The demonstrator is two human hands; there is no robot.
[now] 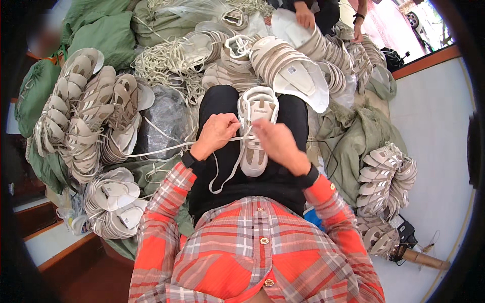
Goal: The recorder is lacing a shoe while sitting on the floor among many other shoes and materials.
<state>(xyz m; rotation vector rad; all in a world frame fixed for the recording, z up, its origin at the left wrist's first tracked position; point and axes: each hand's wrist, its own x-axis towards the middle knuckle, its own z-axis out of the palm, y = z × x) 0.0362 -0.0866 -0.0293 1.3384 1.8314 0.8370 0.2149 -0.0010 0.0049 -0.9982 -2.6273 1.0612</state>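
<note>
A beige and white shoe upper (255, 161) lies across my thighs, toe toward me and collar away. My left hand (216, 134) is closed at the left edge of its lacing, fingertips pinching a white shoelace (227, 179). Opposite it, my right hand (279, 144) is slightly blurred, its fingers bent together on the lace over the upper's throat. Part of the lacing is hidden behind the right hand. One lace end loops down over my dark trousers, and another strand stretches left past my left wrist.
Nested shoe uppers (81, 121) stand in rows on the left, with more stacks (293, 70) ahead. A heap of loose laces (166, 60) lies at far left of centre. Green cloth sacks (103, 38) surround the work. Further uppers (381, 177) sit at right. Another person's hand (304, 16) touches the far stack.
</note>
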